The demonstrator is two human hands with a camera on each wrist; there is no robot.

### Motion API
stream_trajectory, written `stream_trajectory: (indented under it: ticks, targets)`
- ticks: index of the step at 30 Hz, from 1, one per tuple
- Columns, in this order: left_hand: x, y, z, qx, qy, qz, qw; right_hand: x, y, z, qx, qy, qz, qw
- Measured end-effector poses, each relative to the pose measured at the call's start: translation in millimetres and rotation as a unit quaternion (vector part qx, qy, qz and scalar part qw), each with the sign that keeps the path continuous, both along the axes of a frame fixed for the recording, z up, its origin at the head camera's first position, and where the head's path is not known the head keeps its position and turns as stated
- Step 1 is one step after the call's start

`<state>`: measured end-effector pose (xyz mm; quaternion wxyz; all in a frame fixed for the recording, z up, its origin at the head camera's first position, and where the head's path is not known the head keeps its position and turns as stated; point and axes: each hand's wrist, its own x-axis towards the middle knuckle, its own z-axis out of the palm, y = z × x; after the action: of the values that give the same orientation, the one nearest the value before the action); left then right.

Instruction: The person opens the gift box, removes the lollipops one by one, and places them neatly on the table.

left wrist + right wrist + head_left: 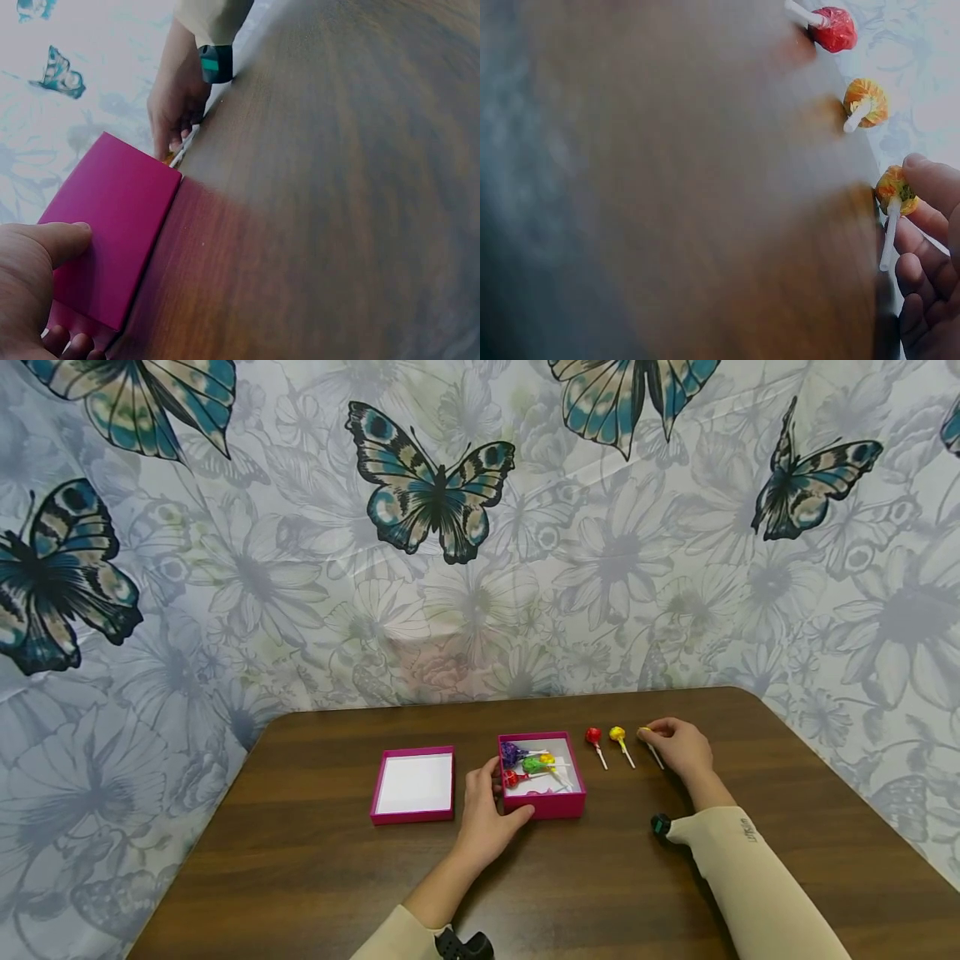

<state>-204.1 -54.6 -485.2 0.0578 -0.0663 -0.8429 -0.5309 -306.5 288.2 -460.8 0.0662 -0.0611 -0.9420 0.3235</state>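
Note:
My left hand (483,814) holds the near left corner of a pink box (546,807), thumb along its front wall and fingers at its left side. Inside the box lie several wrapped lollipops, among them a purple one (513,752), a green one (534,766) and a red one (513,778). To the right of the box, my right hand (681,747) pinches a yellow lollipop (895,187) by its wrapped head, its white stick pointing toward me. Beside it on the table are another yellow lollipop (617,733) and a red lollipop (593,736), in a row.
A pink box lid (414,817) with a white inside lies left of the box, inner side up. Everything stands on a brown wooden table (315,868). Behind its far edge hangs a cloth (480,627) printed with butterflies and flowers.

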Motion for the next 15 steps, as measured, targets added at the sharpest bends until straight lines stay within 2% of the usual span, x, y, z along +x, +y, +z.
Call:
stream_trajectory:
  ticks: [15]
  targets:
    - [-0.3, -0.2, -1.8, -0.001, 0.008, 0.004, 1.0, 0.2, 0.1, -2.4, 0.011, 0.004, -0.001, 1.0]
